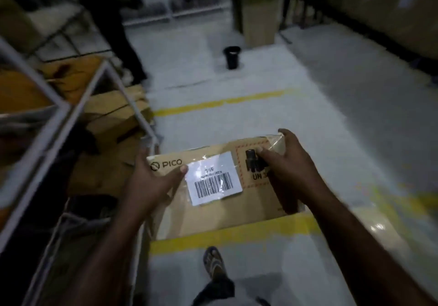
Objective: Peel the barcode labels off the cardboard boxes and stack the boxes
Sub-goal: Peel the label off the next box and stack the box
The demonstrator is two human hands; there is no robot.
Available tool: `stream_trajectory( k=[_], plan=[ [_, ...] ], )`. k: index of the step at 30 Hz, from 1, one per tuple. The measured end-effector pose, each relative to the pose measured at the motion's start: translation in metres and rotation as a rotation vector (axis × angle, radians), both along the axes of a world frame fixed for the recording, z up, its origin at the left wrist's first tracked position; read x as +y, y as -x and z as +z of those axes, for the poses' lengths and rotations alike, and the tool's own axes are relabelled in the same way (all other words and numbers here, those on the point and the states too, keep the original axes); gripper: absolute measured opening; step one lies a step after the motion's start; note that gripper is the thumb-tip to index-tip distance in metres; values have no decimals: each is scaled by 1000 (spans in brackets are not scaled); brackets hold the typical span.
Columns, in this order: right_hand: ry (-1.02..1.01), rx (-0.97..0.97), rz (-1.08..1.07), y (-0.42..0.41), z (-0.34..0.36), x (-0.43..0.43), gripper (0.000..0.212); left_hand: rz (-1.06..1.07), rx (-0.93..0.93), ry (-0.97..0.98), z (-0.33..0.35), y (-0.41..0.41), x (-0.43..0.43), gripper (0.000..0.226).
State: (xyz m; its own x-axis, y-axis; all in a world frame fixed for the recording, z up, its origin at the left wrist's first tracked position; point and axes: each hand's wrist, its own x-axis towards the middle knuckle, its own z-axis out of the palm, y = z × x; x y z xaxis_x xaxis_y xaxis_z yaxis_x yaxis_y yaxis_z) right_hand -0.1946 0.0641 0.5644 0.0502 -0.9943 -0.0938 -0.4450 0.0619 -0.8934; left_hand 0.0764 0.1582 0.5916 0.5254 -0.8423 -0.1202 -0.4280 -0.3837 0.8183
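I hold a brown cardboard box (213, 211) printed "PICO" in front of me, above the floor. A white barcode label (213, 179) is stuck on its top face, under clear tape. My left hand (151, 182) grips the box's left edge, its thumb lying next to the label's left side. My right hand (284, 163) grips the far right corner, with its thumb on a black printed mark inside a red dashed frame. More brown boxes (118, 116) lie on the floor at the left, behind a white metal frame.
A white metal rack (59, 120) runs along the left side. Yellow tape lines (220, 101) cross the grey floor. A black cup (232, 56) stands on the floor ahead, with a tall cardboard box (258, 9) behind it. Another person's legs (123, 45) stand at the upper left. My sandalled foot (213, 260) is below the box.
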Motion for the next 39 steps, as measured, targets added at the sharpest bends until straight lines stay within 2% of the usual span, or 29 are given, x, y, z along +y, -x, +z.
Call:
stream_trajectory(
  k=[2, 6, 8, 11, 13, 17, 21, 25, 29, 32, 35, 37, 39],
  plan=[
    [42, 0, 148, -56, 20, 11, 74, 155, -92, 35, 27, -32, 50, 78],
    [109, -28, 427, -166, 61, 43, 73, 458, -252, 21, 68, -97, 150, 114],
    [167, -58, 551, -216, 83, 67, 71, 588, -352, -13, 88, -119, 197, 112],
    [238, -126, 733, -285, 110, 109, 52, 770, -449, -22, 109, -145, 263, 108],
    [278, -157, 827, -334, 121, 135, 47, 871, -490, -21, 118, -166, 302, 109],
    [340, -180, 984, -437, 133, 187, 71, 1066, -557, -37, 126, -222, 367, 100],
    [348, -206, 1083, -531, 136, 224, 73, 1136, -662, -114, 124, -286, 408, 94],
    [359, -210, 1140, -610, 131, 245, 76, 1202, -675, -129, 120, -340, 430, 92],
    [361, -145, 1186, -660, 121, 257, 77, 1224, -589, -135, 104, -383, 436, 93],
    [332, -173, 1256, -689, 106, 258, 77, 1227, -528, -192, 91, -407, 431, 93],
    [405, -138, 1286, -715, 96, 257, 66, 1269, -480, -225, 85, -422, 430, 91],
    [432, -120, 1279, -730, 94, 257, 58, 1286, -551, -289, 88, -428, 426, 85],
    [464, -83, 1285, -740, 91, 257, 58, 1219, -760, -371, 95, -432, 416, 75]
  ],
)
